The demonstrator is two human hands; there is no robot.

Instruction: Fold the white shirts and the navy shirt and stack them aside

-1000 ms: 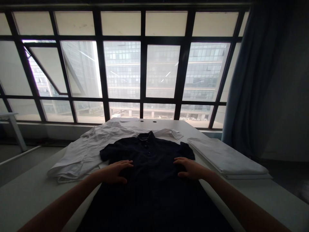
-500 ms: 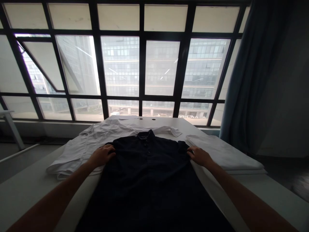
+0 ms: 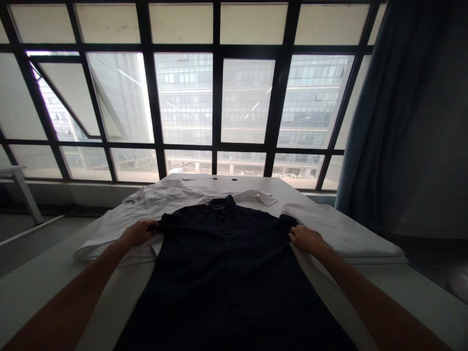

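A dark short-sleeved button shirt (image 3: pixel 226 263) lies flat, collar away from me, on a white table (image 3: pixel 36 282). My left hand (image 3: pixel 136 233) is at the end of its left sleeve, fingers curled onto the cloth edge. My right hand (image 3: pixel 306 239) is at the end of the right sleeve, fingers closed on that edge. Both arms reach out along the shirt's sides.
A white shirt (image 3: pixel 124 219) lies spread under and to the left of the dark one. A stack of folded white cloth (image 3: pixel 343 234) sits at the right. Large windows (image 3: pixel 215 97) face me; a dark curtain (image 3: pixel 380 122) hangs at the right.
Both hands slid outward from the chest of the dark shirt to the ends of its sleeves and closed on the sleeve edges.
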